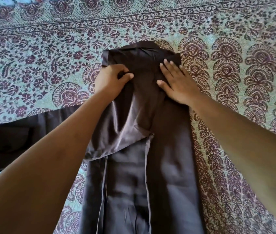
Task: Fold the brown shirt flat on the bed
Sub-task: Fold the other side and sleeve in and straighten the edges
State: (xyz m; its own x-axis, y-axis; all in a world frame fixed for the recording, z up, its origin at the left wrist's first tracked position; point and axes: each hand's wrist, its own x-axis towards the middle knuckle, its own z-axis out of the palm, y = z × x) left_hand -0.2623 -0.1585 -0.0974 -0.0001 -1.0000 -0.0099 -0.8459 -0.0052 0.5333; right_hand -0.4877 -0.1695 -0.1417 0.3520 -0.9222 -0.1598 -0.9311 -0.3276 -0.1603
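The brown shirt (150, 174) lies lengthwise on the bed, right side folded inward, left sleeve outspread.

both arms outstretched; left hand (112, 80) curled, pinching; right hand (176, 83) flat.

Setting: home bedroom. Evidence: the whole view is filled by a bed covered with a pale green cotton bedspread block-printed in maroon florals, paisley fans and border bands (218, 68). A dark brown satin-sheen shirt (167, 149) lies spread on it, domestic laundry rather than shop stock.

Head camera looks steeply down, close over the bed (235, 31).
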